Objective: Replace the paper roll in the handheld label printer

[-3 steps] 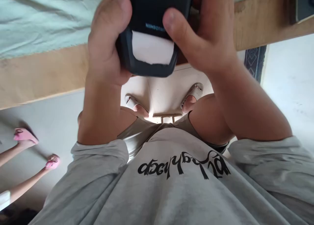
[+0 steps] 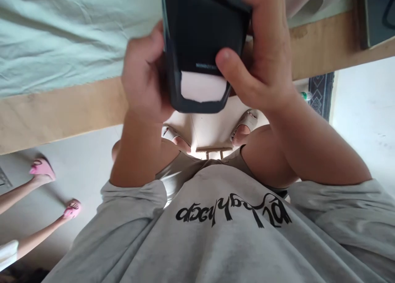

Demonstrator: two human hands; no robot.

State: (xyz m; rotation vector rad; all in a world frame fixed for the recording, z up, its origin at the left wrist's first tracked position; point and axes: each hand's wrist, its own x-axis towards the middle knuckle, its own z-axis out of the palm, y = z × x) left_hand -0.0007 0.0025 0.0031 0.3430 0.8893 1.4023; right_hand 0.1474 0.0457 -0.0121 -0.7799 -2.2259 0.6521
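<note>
Gripping a dark, rounded plastic label printer [image 2: 202, 48] from both sides, the left hand [image 2: 145, 85] wraps its 9 o'clock edge and the right hand [image 2: 262, 64] its 3 o'clock edge, right thumb pressed on the front. A white paper label [image 2: 202, 86] shows at the printer's 6 o'clock end. Behind at 12 o'clock: wooden tabletop [image 2: 55, 110] edge under pale green cloth [image 2: 61, 36]; pink slippers [image 2: 43, 169] of another person at 8 o'clock.
</note>
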